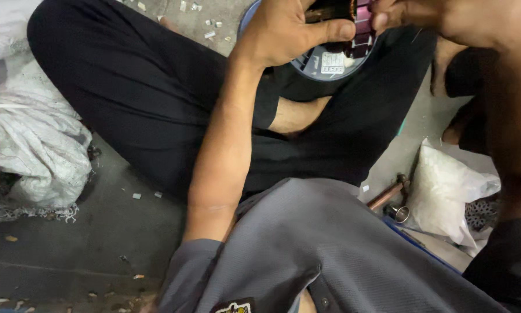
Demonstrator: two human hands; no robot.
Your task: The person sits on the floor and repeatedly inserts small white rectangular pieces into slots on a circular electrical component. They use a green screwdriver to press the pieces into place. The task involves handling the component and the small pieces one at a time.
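A person sits cross-legged on a concrete floor [98,232], both hands raised at the top edge of the view. The left hand [283,29] is clamped on a dark rectangular object [330,10], thumb pressed along its lower edge, fingers curled behind. The right hand [446,20] closes its fingertips on the object's right end, beside rows of small purple pieces [363,26]. The object's long axis runs left to right; most of it is cut off by the frame. Below it lies a round grey-blue tray [324,64]. A white sack [34,139], a white plastic bag [446,191] and a metal-tipped tool [391,200] lie nearby.
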